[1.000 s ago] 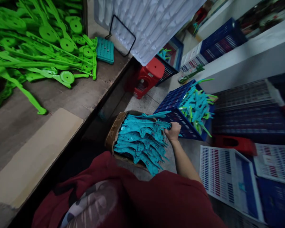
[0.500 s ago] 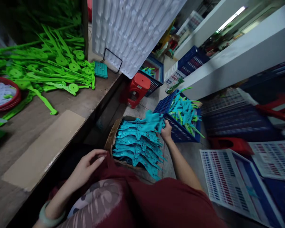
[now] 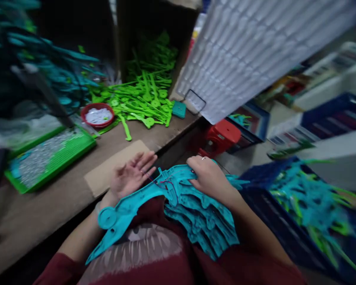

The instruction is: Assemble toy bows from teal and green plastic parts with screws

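Teal parts stack [image 3: 201, 217], lower centre, lies under right hand [image 3: 209, 179], fingers curled over its far edge; left hand [image 3: 132, 176] fingers spread, just beside.

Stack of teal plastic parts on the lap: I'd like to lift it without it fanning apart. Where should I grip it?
Probably the bunched upper end of the stack of teal plastic parts, from above, where the right hand clasps it: there the parts lie flush. The lower ends fan out, and one disc-tipped arm juts left.
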Action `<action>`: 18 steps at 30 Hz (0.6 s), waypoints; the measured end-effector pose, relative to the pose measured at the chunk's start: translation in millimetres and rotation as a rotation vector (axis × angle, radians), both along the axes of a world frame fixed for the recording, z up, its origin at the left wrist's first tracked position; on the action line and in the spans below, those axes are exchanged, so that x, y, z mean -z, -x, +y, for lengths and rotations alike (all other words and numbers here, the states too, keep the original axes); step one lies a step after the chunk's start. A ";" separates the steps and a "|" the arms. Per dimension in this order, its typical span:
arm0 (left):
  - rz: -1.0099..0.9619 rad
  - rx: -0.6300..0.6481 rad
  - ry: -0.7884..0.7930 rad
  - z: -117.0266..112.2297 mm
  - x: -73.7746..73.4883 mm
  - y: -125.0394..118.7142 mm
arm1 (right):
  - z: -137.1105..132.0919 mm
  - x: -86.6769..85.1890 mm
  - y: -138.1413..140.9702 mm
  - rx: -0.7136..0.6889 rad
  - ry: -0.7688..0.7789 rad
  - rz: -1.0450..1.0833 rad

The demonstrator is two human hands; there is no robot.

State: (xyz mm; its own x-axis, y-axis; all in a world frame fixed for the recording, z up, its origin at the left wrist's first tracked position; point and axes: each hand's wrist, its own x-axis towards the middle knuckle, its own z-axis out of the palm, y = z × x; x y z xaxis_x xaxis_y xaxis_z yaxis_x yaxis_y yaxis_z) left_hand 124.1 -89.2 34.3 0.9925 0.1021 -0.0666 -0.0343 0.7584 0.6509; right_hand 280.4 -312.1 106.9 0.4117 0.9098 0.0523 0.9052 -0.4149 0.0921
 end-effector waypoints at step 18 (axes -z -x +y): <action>0.568 -0.935 -0.349 50.0 -4.9 229.4 | 268.2 69.7 36.4 -0.790 -0.194 0.317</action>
